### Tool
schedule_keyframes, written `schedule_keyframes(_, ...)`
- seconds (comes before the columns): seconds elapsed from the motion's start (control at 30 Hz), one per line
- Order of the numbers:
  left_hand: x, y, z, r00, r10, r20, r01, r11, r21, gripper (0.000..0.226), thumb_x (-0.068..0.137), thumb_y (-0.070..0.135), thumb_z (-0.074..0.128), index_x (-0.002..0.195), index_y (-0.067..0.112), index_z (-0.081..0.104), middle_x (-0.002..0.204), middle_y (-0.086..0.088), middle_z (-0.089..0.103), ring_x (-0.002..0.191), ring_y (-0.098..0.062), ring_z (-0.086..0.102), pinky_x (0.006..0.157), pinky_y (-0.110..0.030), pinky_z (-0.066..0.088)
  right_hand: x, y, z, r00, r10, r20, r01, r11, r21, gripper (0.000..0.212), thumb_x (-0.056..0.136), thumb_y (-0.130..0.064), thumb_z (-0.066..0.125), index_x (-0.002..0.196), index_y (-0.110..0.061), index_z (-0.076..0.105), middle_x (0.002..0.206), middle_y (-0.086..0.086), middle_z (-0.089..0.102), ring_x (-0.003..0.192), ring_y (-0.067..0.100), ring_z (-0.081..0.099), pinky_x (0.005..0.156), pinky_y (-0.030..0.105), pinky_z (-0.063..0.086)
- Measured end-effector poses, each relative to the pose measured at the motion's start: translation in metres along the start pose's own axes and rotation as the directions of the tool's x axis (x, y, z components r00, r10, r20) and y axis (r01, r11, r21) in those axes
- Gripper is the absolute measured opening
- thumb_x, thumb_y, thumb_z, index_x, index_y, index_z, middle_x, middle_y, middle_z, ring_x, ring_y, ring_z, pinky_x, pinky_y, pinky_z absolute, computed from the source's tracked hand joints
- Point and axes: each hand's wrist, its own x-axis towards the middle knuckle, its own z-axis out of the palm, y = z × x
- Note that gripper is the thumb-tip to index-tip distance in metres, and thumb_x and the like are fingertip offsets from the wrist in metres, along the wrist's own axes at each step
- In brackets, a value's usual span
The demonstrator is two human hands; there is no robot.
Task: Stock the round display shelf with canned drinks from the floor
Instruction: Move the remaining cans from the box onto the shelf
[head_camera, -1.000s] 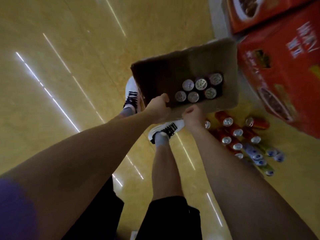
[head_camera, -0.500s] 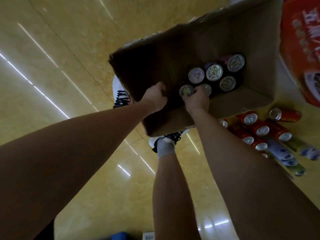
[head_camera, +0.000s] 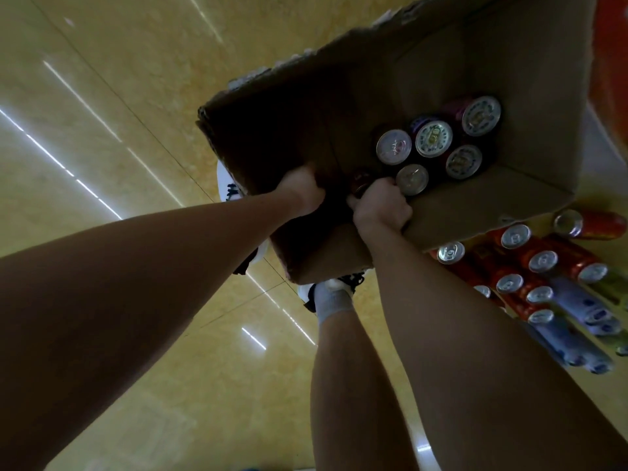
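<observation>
An open cardboard box (head_camera: 509, 212) stands on the floor in front of me with several upright cans (head_camera: 433, 139) clustered inside. My left hand (head_camera: 302, 192) grips the box's near wall at its top edge. My right hand (head_camera: 380, 207) reaches inside and curls round a dark red can (head_camera: 360, 181) at the near side of the cluster. Beside the box, to the right, several red, blue and green cans (head_camera: 543, 263) lie on the floor. The round display shelf is not in view.
Glossy yellow floor (head_camera: 136, 130) spreads to the left. My legs and white shoes (head_camera: 227, 188) stand just behind and under the box. A red printed carton (head_camera: 611, 79) sits at the right edge.
The view has dropped closer to the box. My right hand went from the box's near edge into the box and closed round a can. My left hand kept its grip on the wall.
</observation>
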Motion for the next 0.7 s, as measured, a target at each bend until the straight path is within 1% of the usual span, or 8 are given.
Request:
schedule_keyframes(0.03, -0.006, 0.0, -0.003, 1.0, 0.009, -0.007, -0.009, 1.0, 0.015, 0.044, 0.095, 0.018, 0.055, 0.138, 0.016, 0.044, 0.13, -0.009, 0.053, 0.102, -0.02, 0.056, 0.076, -0.027, 0.045, -0.006, 0.004, -0.006, 1.0, -0.009, 0.02, 0.009, 1.0, 0.005, 0.062, 0.08, -0.042, 0.075, 0.124, -0.006, 0.049, 0.121, 0.013, 0.064, 0.112, 0.031, 0.061, 0.086, 0.037, 0.045)
schedule_keyframes(0.17, -0.043, 0.003, -0.024, 0.996, 0.084, -0.029, -0.08, 0.991, 0.102, 0.048, 0.091, 0.01, 0.055, 0.137, 0.014, 0.045, 0.131, -0.013, 0.053, 0.119, -0.03, 0.053, 0.089, -0.031, 0.044, -0.035, 0.012, -0.038, 0.988, -0.119, 0.101, 0.113, 0.992, 0.058, 0.061, 0.075, -0.042, 0.08, 0.119, -0.013, 0.05, 0.122, 0.011, 0.061, 0.113, 0.031, 0.059, 0.082, 0.037, 0.045)
schedule_keyframes(0.3, -0.09, 0.014, -0.049, 0.989, 0.147, -0.003, -0.144, 0.975, 0.169, 0.047, 0.086, 0.01, 0.056, 0.131, 0.016, 0.046, 0.129, -0.012, 0.052, 0.116, -0.032, 0.053, 0.093, -0.036, 0.046, -0.068, 0.02, -0.079, 0.935, -0.329, 0.132, 0.315, 0.942, 0.115, 0.064, 0.065, -0.047, 0.083, 0.112, -0.02, 0.05, 0.12, 0.011, 0.047, 0.111, 0.035, 0.051, 0.085, 0.04, 0.046)
schedule_keyframes(0.4, -0.133, 0.028, -0.074, 0.98, 0.197, 0.015, -0.195, 0.952, 0.237, 0.047, 0.085, 0.016, 0.057, 0.13, 0.017, 0.045, 0.129, -0.012, 0.049, 0.116, -0.033, 0.052, 0.096, -0.039, 0.045, -0.095, 0.014, -0.13, 0.88, -0.424, 0.216, 0.38, 0.899, 0.216, 0.057, 0.064, -0.037, 0.086, 0.103, -0.022, 0.049, 0.111, 0.008, 0.049, 0.102, 0.031, 0.053, 0.077, 0.036, 0.044)
schedule_keyframes(0.47, -0.162, 0.038, -0.096, 0.974, 0.224, 0.032, -0.224, 0.933, 0.28, 0.051, 0.082, 0.012, 0.059, 0.131, 0.016, 0.045, 0.129, -0.013, 0.05, 0.115, -0.033, 0.052, 0.094, -0.039, 0.047, -0.117, 0.006, -0.169, 0.845, -0.478, 0.241, 0.422, 0.872, 0.249, 0.055, 0.064, -0.027, 0.087, 0.104, -0.021, 0.05, 0.109, 0.007, 0.057, 0.099, 0.028, 0.055, 0.076, 0.036, 0.046)
schedule_keyframes(0.53, -0.194, 0.05, -0.122, 0.968, 0.244, 0.065, -0.251, 0.912, 0.323, 0.058, 0.078, 0.006, 0.064, 0.132, 0.016, 0.045, 0.128, -0.013, 0.053, 0.113, -0.032, 0.054, 0.088, -0.037, 0.049, -0.142, 0.0, -0.208, 0.824, -0.519, 0.23, 0.462, 0.848, 0.258, 0.056, 0.065, -0.023, 0.087, 0.107, -0.023, 0.05, 0.112, 0.006, 0.056, 0.1, 0.027, 0.056, 0.081, 0.038, 0.049)
schedule_keyframes(0.63, -0.247, 0.074, -0.174, 0.961, 0.261, 0.086, -0.275, 0.888, 0.37, 0.072, 0.073, 0.005, 0.074, 0.136, 0.016, 0.043, 0.129, -0.013, 0.053, 0.113, -0.032, 0.055, 0.084, -0.035, 0.048, -0.185, -0.006, -0.268, 0.813, -0.552, 0.187, 0.494, 0.823, 0.279, 0.058, 0.065, -0.02, 0.088, 0.112, -0.023, 0.054, 0.116, 0.005, 0.059, 0.103, 0.025, 0.056, 0.084, 0.039, 0.051)
schedule_keyframes(0.7, -0.289, 0.093, -0.21, 0.954, 0.284, 0.096, -0.299, 0.884, 0.359, 0.078, 0.071, 0.006, 0.078, 0.139, 0.015, 0.041, 0.132, -0.015, 0.052, 0.115, -0.034, 0.053, 0.084, -0.035, 0.046, -0.214, -0.007, -0.31, 0.816, -0.557, 0.154, 0.498, 0.814, 0.299, 0.061, 0.065, -0.018, 0.088, 0.116, -0.024, 0.056, 0.119, 0.005, 0.06, 0.106, 0.024, 0.058, 0.083, 0.037, 0.053)
